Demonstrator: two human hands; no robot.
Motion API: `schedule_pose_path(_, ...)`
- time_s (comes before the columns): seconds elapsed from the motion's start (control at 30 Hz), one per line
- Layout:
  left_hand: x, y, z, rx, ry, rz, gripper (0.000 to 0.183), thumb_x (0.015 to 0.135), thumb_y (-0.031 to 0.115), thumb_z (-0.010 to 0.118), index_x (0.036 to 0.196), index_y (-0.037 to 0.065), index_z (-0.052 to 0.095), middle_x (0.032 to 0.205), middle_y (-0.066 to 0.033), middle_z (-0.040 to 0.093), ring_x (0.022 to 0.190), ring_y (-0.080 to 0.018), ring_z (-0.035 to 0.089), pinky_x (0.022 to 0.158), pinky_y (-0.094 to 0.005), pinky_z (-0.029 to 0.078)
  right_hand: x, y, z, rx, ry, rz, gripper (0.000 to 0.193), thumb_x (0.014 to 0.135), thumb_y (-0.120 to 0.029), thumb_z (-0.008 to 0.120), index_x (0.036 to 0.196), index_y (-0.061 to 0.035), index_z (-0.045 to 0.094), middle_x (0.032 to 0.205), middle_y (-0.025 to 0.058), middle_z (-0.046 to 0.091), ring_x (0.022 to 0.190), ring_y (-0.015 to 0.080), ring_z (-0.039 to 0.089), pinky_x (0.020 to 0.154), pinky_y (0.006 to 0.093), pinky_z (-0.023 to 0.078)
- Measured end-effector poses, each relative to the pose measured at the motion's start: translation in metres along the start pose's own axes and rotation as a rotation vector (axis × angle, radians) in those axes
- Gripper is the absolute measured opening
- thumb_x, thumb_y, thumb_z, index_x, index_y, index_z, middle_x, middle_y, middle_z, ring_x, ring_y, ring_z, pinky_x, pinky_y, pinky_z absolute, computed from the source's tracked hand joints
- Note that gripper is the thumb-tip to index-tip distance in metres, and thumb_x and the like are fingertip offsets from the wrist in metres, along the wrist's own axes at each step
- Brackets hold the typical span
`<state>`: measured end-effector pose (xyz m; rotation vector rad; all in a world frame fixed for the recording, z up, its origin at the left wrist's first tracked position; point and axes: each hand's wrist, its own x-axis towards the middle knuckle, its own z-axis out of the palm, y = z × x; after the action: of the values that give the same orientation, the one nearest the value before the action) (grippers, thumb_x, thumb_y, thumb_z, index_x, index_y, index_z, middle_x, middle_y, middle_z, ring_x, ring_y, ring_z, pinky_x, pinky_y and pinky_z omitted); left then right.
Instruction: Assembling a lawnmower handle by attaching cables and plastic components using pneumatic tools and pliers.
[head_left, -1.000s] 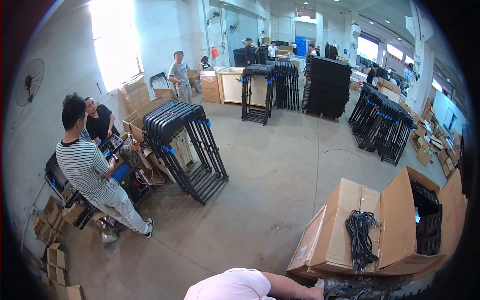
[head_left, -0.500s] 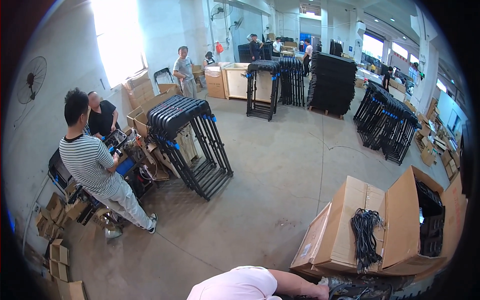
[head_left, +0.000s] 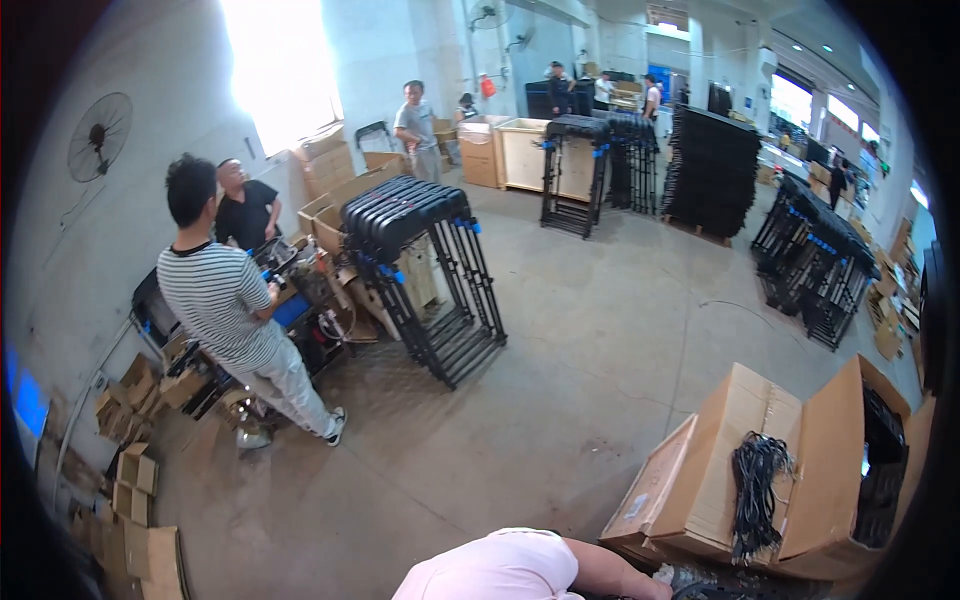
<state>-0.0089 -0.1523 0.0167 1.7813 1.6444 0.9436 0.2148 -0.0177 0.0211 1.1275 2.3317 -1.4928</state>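
Note:
My left arm in a pink sleeve (head_left: 490,568) comes in at the lower edge and reaches to the right. Only part of my left hand (head_left: 655,589) shows at the bottom of the picture. Its fingers are cut off or hidden, so what it holds cannot be made out. Beside it lie a crumpled whitish piece (head_left: 664,574) and a dark, curved item (head_left: 705,590), both partly out of the picture. A bundle of black cables (head_left: 757,495) rests on a cardboard box (head_left: 700,470) just beyond the hand. My right hand does not appear.
An open carton (head_left: 830,470) with black parts inside stands at the right. Black folding frames (head_left: 430,270) lean in a row mid-left. A person in a striped shirt (head_left: 215,300) stands near another in black (head_left: 245,215). Farther back is a tall black stack (head_left: 710,170).
The view has turned left, so the whole room sits farther right in the picture. My left arm keeps nearly the same reach toward the right.

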Motion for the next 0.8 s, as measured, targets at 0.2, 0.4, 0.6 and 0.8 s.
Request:
schedule_pose_path(0.2, -0.007, -0.024, 0.019, 0.079, 0.067, 0.113, 0.031, 0.099, 0.021, 0.058, 0.076, 0.013, 0.076, 0.079, -0.0126, 0.072, 0.071, -0.0319, 0.065, 0.069, -0.0471, 0.054, 0.011, 0.003, 0.004, 0.02, -0.041, -0.014, 0.034, 0.103, -0.035, 0.065, 0.124, -0.0088, 0.069, 0.111, 0.014, 0.072, 0.096, 0.0273, 0.067, 0.085, 0.0449, 0.054)
schedule_pose_path(0.4, 0.006, -0.04, 0.037, 0.165, 0.112, 0.275, 0.031, 0.1, 0.022, 0.058, 0.077, 0.014, 0.076, 0.081, -0.0129, 0.072, 0.073, -0.032, 0.066, 0.07, -0.0474, 0.054, 0.019, 0.006, -0.006, 0.051, -0.027, -0.019, 0.032, 0.103, -0.034, 0.066, 0.124, -0.0084, 0.069, 0.109, 0.0128, 0.073, 0.094, 0.0267, 0.068, 0.083, 0.0444, 0.054)
schedule_pose_path(0.6, 0.022, -0.068, 0.076, 0.261, 0.135, 0.445, 0.031, 0.101, 0.023, 0.057, 0.078, 0.014, 0.076, 0.082, -0.0132, 0.073, 0.074, -0.0321, 0.066, 0.071, -0.0478, 0.054, 0.019, 0.006, -0.013, 0.103, 0.0, -0.023, 0.031, 0.103, -0.032, 0.066, 0.123, -0.008, 0.068, 0.107, 0.0117, 0.073, 0.091, 0.0261, 0.068, 0.081, 0.0439, 0.055)
schedule_pose_path(0.8, 0.035, -0.088, 0.103, -0.006, -0.032, -0.123, 0.026, 0.099, 0.028, 0.059, 0.088, 0.013, 0.077, 0.098, -0.0167, 0.074, 0.09, -0.0335, 0.068, 0.078, -0.0504, 0.053, 0.002, -0.062, -0.005, -0.162, 0.105, -0.227, 0.031, 0.103, -0.029, 0.066, 0.124, -0.0069, 0.068, 0.109, 0.0143, 0.074, 0.094, 0.0308, 0.069, 0.084, 0.0448, 0.055)
